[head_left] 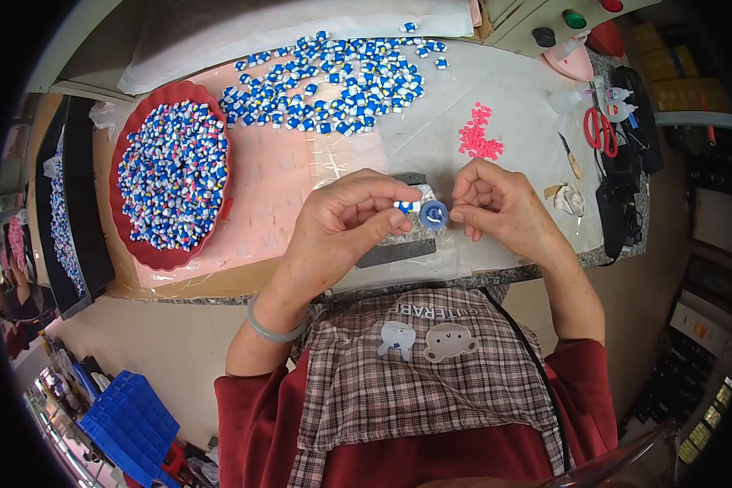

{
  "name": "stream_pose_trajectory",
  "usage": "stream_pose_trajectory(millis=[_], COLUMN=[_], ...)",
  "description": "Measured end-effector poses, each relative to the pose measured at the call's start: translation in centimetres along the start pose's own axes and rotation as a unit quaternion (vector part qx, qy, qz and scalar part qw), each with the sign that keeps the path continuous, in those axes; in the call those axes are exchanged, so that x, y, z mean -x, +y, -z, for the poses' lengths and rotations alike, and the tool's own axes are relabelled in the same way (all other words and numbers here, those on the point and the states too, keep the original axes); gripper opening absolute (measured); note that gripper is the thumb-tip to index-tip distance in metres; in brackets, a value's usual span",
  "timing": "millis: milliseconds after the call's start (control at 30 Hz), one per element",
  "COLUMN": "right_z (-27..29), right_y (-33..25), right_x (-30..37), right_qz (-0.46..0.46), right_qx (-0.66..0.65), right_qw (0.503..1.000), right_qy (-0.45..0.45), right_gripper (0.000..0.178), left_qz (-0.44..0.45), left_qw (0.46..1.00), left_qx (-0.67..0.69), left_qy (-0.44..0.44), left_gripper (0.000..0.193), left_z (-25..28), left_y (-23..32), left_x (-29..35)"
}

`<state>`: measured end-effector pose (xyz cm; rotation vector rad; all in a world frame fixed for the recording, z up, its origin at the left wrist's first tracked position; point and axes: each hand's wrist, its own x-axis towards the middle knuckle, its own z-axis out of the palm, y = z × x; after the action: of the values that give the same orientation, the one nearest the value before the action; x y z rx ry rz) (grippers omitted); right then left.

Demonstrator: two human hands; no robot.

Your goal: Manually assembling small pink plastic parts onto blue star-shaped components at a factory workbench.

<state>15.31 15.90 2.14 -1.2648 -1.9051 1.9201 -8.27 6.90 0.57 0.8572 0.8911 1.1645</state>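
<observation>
Left hand [346, 215] curled, pinching small blue-white figurine piece [405, 206] between thumb and fingertips. Right hand [496, 203] closed too, fingertips pinched at edge of round blue disc [434, 215]. Disc sits between both hands, just beside figurine piece, touching or nearly so; cannot tell which hand bears the disc's weight. Both hands held just above front edge of tabletop [431, 138], over a dark grey block [398, 248] wrapped partly in clear plastic. Pale green bangle [272, 329] on left wrist.

Further out: small heap of pink bits [480, 134] beyond right hand, well apart from it. Loose spread of blue-white-yellow figurine pieces [333, 81] at far middle of tabletop. Red oval tray [130, 236] at left, heaped with same kind of pieces, resting on pink sheet [268, 179]. Clear plastic film covering most of surface.

Right side of tabletop: red-handled scissors [600, 130], small knife-like tool [569, 156], crumpled scrap [568, 198], clear squeeze bottles [573, 99], black gear along edge. Control box [561, 24] with green, black, red buttons at far right corner.

Near lower edge: checked apron [415, 382] with two cartoon patches, red sleeves [252, 423]. Blue plastic crate [130, 427] on floor at lower left.
</observation>
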Motion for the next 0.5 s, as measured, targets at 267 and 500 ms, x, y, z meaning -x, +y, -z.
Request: stream_pose_trajectory(millis=[267, 500], right_z=[-1.6, -2.0], right_y=[-1.5, -1.2], right_x=[1.0, 0.9], right_qz=[0.092, 0.091], right_qx=[-0.178, -0.176], right_qw=[0.979, 0.979], right_qy=[0.029, 0.045], right_gripper=[0.023, 0.023], left_qz=[0.027, -0.038], left_qw=[0.999, 0.993], left_qx=[-0.024, -0.105], left_qy=[0.018, 0.036], left_gripper=[0.023, 0.017], left_z=[-1.9, -2.3], left_y=[-0.3, -1.1], left_x=[-0.2, -0.4])
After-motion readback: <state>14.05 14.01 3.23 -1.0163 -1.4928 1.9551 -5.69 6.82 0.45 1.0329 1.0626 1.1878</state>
